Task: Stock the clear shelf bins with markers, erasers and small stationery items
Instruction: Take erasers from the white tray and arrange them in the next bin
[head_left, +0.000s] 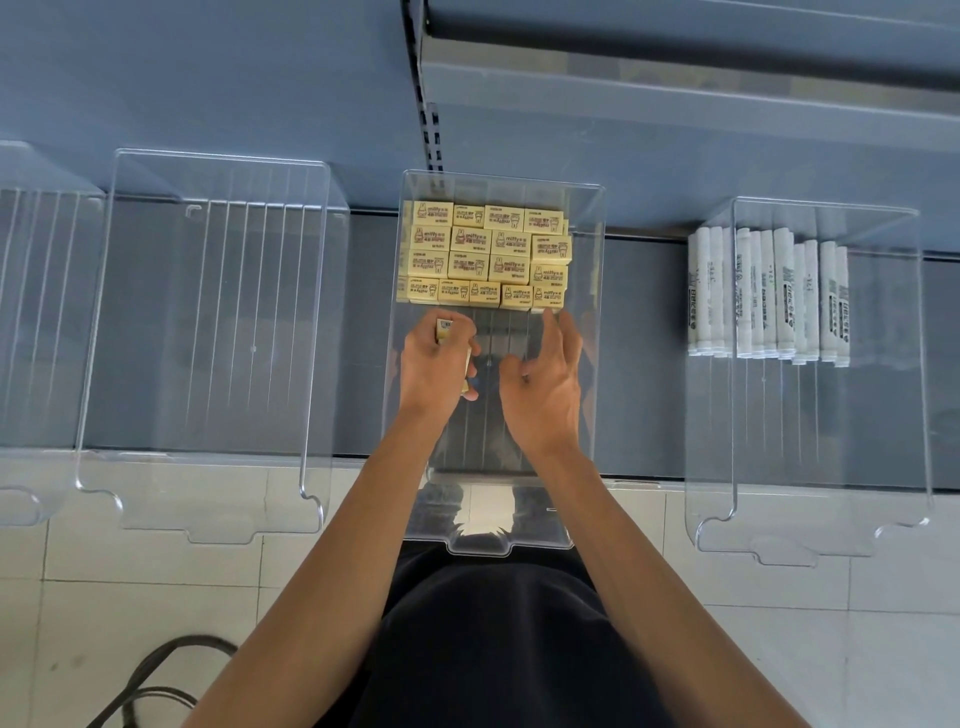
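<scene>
Head view: left hand (435, 361) clamped on a few yellow erasers (444, 330), right hand (549, 379) spread open beside it — both inside the center bin (589, 332). Packed erasers (483, 254) fill its upper end; white markers (769, 296) lie in the right-hand bin (909, 364).

The light is soft and even — bright like daytime, with no dark corners. A white shine sits on the front lip of the middle clear bin (475, 535), like a window showing in it. Thin bright lines run along the bin edges. Only faint shadows lie under the hands. The print on the erasers (480, 254) looks sharp, and the markers (769, 293) are a bit softer. Straight lines bend near the sides (the lens is wide), so the outer bins lean.
</scene>
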